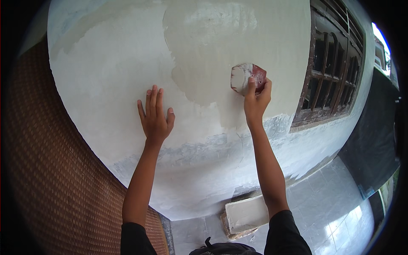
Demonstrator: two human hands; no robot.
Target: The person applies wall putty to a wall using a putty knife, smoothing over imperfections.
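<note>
My left hand (156, 117) lies with its fingers stretched out against the white wall (106, 85). To the right, my right hand (257, 100) grips a reddish-brown hand scraper (248, 78), a flat plate smeared with pale filler. Thumb on its near face, the hand holds the plate up at the wall; whether its edge touches the surface I cannot tell. Around and above the scraper spreads a beige-grey patch of filler (199, 55), with an uneven border on its left and lower sides.
On the tiled floor (323, 191) below stands a rectangular tray (248, 214) holding pale paste. A brown wooden window (331, 63) is set in the wall at right. Woven brown matting (55, 161) runs along the left, and a dark panel (372, 131) stands at far right.
</note>
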